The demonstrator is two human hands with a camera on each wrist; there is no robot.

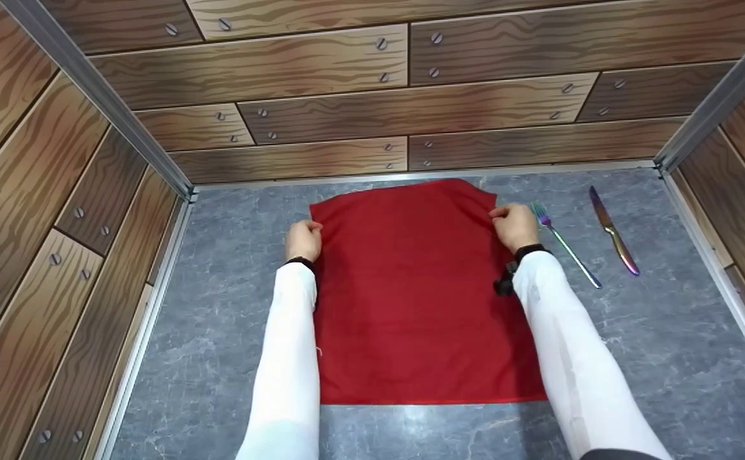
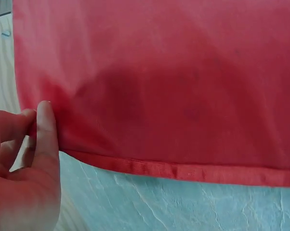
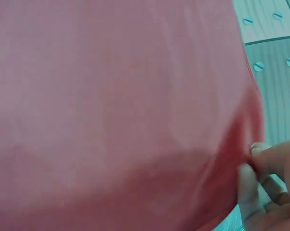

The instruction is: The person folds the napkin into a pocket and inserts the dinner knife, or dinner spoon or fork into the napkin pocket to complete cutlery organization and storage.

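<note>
A red cloth [image 1: 411, 287] lies spread over the grey surface, its near edge straight and its far edge slightly curved. Along its left side, near the far corner, my left hand [image 1: 304, 240] grips the edge. The left wrist view shows the thumb and fingers of that left hand [image 2: 32, 163] pinching the red fabric [image 2: 174, 106]. On the opposite side my right hand [image 1: 515, 227] holds the cloth's right edge near the far corner. In the right wrist view, fingertips of the right hand [image 3: 275, 185] pinch the cloth [image 3: 125, 110], and folds run out from the pinch.
Just right of my right hand lies a shiny multicoloured fork [image 1: 567, 248], tines toward the back. A matching knife [image 1: 614, 233] lies farther right. Wood-patterned walls [image 1: 321, 70] with metal edge strips [image 1: 105, 96] enclose the grey tabletop [image 1: 219, 306] at the back and both sides.
</note>
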